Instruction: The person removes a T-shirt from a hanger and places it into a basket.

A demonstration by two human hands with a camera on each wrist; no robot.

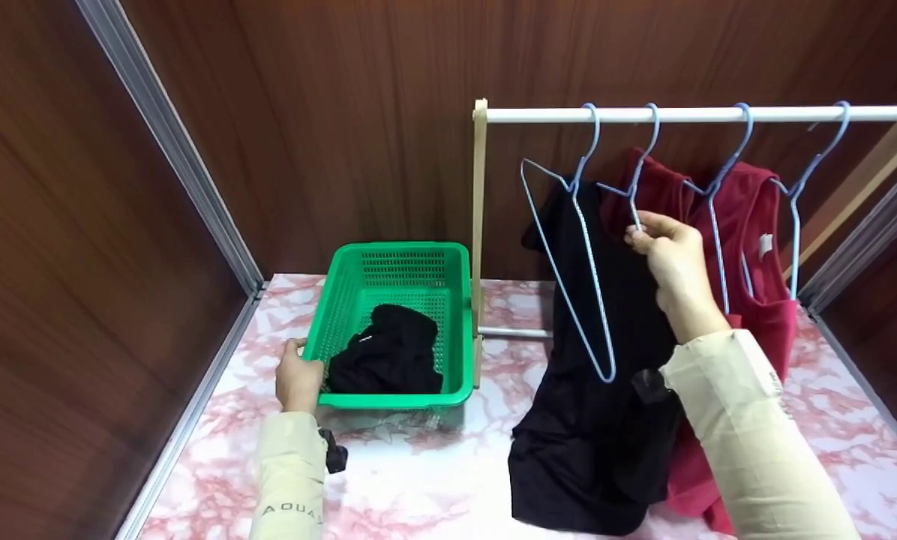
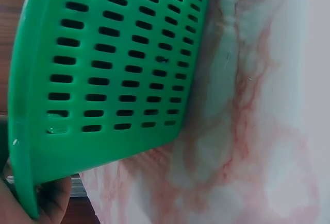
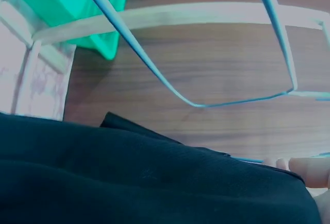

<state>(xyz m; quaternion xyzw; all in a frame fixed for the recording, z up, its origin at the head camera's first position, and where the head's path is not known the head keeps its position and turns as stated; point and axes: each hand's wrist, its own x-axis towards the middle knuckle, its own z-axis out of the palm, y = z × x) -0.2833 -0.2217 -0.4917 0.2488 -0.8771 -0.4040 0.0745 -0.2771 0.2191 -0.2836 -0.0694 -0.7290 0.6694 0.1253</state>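
In the head view my left hand (image 1: 298,377) grips the left rim of a green plastic basket (image 1: 461,322). A bunched black cloth (image 1: 392,349) lies inside, near the front. The left wrist view shows the fingers hooked over the rim by the slotted basket wall (image 2: 111,77). Up on the right, my right hand (image 1: 673,262) pinches the side of a blue wire hanger (image 1: 636,180), at the shoulder of a long black garment (image 1: 583,435) that hangs down to the table. Just left of it is a bare blue hanger (image 1: 595,277).
A white rail (image 1: 538,115) on a wooden-legged rack (image 1: 479,225) carries the hangers. Red sleeveless garments (image 1: 778,330) hang farther right, partly behind my right forearm. Brown wood-grain panels (image 1: 358,150) enclose the pink-and-white marbled table (image 1: 388,480).
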